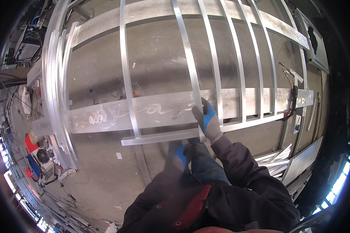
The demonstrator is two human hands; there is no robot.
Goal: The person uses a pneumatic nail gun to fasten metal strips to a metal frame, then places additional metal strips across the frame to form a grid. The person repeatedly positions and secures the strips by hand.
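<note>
Long silver metal bars, apparently aluminium, run away from me across wide flat metal beams (134, 112). My right hand (209, 120), in a grey and blue work glove, is closed round the near end of one bar (187, 54). That bar's end meets the near crosswise rail (163, 136). Just below this rail, in front of my legs, is my left hand (179, 153), also gloved. It is smeared and partly dark, so its fingers and anything in them cannot be made out. Another bar (127, 77) joins the rail further left.
Several parallel bars (237, 54) stand to the right, ending on a second stretch of near rail (252, 122). A tool with a hose (294, 79) rests on the frame's right. Stacked metal profiles (54, 93) lie at left, beside equipment (42, 157). Metal lengths (276, 161) lie lower right.
</note>
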